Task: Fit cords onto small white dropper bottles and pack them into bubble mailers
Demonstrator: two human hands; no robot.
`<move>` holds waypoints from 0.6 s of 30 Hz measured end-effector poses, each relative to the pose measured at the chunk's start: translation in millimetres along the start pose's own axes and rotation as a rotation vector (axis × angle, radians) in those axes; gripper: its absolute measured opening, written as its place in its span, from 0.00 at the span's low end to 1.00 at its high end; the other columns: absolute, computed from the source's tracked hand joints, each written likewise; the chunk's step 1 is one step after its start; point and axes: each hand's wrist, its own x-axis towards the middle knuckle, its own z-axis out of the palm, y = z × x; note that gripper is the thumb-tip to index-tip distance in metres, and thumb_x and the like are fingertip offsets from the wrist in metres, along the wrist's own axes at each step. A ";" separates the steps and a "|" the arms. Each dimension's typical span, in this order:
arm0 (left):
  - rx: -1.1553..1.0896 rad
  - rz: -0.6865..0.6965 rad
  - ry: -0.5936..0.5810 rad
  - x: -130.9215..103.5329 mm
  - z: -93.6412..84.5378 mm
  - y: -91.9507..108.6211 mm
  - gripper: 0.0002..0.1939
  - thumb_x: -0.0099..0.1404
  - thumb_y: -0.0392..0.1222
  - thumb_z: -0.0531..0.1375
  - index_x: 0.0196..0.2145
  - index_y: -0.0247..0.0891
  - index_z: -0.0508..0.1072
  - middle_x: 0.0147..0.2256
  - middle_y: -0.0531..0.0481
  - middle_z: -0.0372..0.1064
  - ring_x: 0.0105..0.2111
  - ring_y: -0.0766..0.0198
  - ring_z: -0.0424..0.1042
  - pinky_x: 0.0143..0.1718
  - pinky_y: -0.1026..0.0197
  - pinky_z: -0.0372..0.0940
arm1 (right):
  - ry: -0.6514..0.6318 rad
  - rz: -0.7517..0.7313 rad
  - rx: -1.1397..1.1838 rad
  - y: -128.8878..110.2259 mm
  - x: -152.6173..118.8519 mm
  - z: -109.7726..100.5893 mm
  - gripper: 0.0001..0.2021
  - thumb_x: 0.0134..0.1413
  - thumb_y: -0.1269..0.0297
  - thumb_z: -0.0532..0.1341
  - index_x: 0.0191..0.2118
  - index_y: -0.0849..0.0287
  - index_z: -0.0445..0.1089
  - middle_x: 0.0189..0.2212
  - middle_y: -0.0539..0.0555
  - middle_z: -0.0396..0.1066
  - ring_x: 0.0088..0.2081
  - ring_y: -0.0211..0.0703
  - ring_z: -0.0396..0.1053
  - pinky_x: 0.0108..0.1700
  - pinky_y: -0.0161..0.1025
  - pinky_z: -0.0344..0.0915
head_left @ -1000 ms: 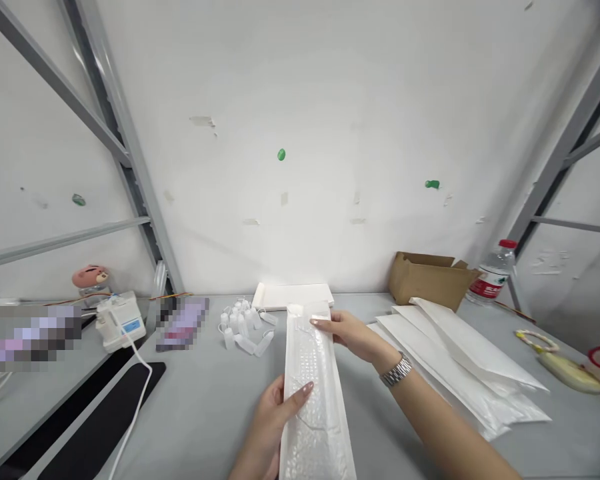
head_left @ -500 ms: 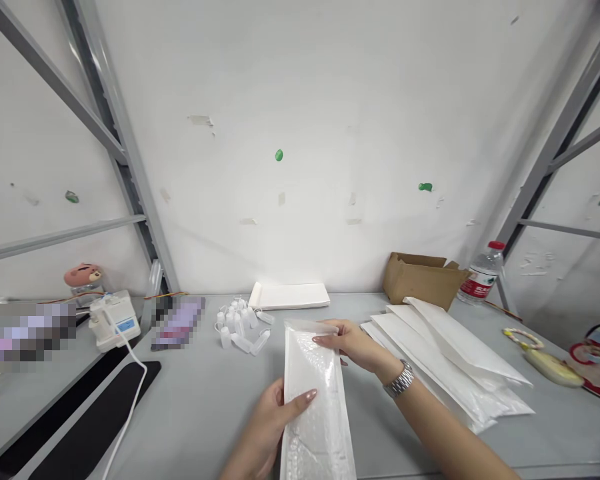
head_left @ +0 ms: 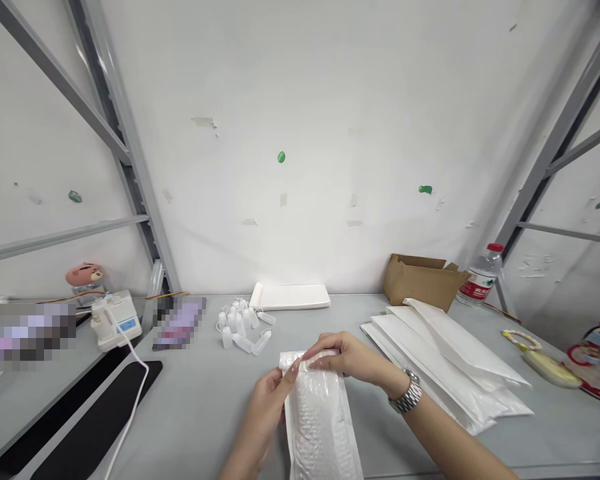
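Observation:
A white bubble mailer lies lengthwise before me at the front of the grey table, its top end folded over. My left hand grips its left edge, with the thumb up at the fold. From the right, my right hand pinches the folded top; a metal watch is on that wrist. The fingers behind the mailer are hidden. Beyond it stand and lie several small translucent plastic bottles. To the right is a stack of white bubble mailers.
A white pad of paper lies by the wall. At the back right are a cardboard box and a water bottle. A white power adapter with a cable, a blurred purple item and a black strip are left.
The mailer's top end is now folded down toward me and sits lower. My left hand has moved up to the fold, and my right hand has shifted slightly down and inward.

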 end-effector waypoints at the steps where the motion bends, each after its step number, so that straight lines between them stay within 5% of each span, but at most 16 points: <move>1: 0.017 0.033 0.043 1.5 0.2 -0.3 0.20 0.47 0.55 0.63 0.28 0.34 0.72 0.24 0.50 0.71 0.27 0.61 0.69 0.26 0.64 0.60 | 0.046 -0.017 0.025 -0.5 -2.0 4.2 0.16 0.42 0.58 0.64 0.40 0.54 0.72 0.26 0.48 0.60 0.24 0.31 0.56 0.23 0.30 0.54; 4: -0.003 0.144 0.158 6.0 1.2 -4.7 0.21 0.43 0.57 0.64 0.24 0.33 0.72 0.20 0.52 0.68 0.25 0.62 0.67 0.26 0.65 0.60 | 0.210 0.009 0.135 3.5 -6.0 18.0 0.20 0.43 0.56 0.63 0.43 0.57 0.68 0.24 0.47 0.59 0.25 0.33 0.57 0.25 0.31 0.55; 10: -0.029 0.195 0.346 8.2 9.4 -14.6 0.23 0.44 0.59 0.63 0.26 0.33 0.72 0.19 0.52 0.66 0.23 0.61 0.67 0.24 0.64 0.61 | 0.290 0.074 0.049 10.4 -8.4 27.0 0.20 0.47 0.47 0.56 0.22 0.61 0.62 0.18 0.45 0.54 0.18 0.31 0.53 0.19 0.31 0.51; 13: -0.025 0.155 0.276 7.5 9.8 -12.1 0.25 0.47 0.60 0.60 0.30 0.32 0.73 0.26 0.46 0.71 0.28 0.57 0.71 0.28 0.61 0.65 | 0.402 0.009 -0.155 -7.9 -17.6 3.1 0.21 0.48 0.45 0.54 0.19 0.58 0.56 0.15 0.44 0.52 0.17 0.32 0.54 0.19 0.32 0.51; 15: -0.038 0.133 0.218 8.0 7.2 -9.9 0.26 0.49 0.60 0.58 0.33 0.31 0.73 0.31 0.42 0.72 0.32 0.55 0.72 0.32 0.57 0.67 | 0.585 -0.071 -0.410 -29.0 -29.9 -23.6 0.21 0.50 0.47 0.53 0.17 0.57 0.52 0.15 0.45 0.51 0.18 0.33 0.54 0.21 0.32 0.52; 18: -0.022 0.145 0.166 10.4 2.7 -10.1 0.25 0.51 0.58 0.57 0.36 0.32 0.73 0.33 0.40 0.73 0.33 0.55 0.72 0.34 0.55 0.67 | 0.839 -0.180 -0.849 -63.9 -53.4 -66.9 0.17 0.54 0.56 0.52 0.19 0.59 0.59 0.19 0.48 0.57 0.22 0.36 0.58 0.25 0.33 0.54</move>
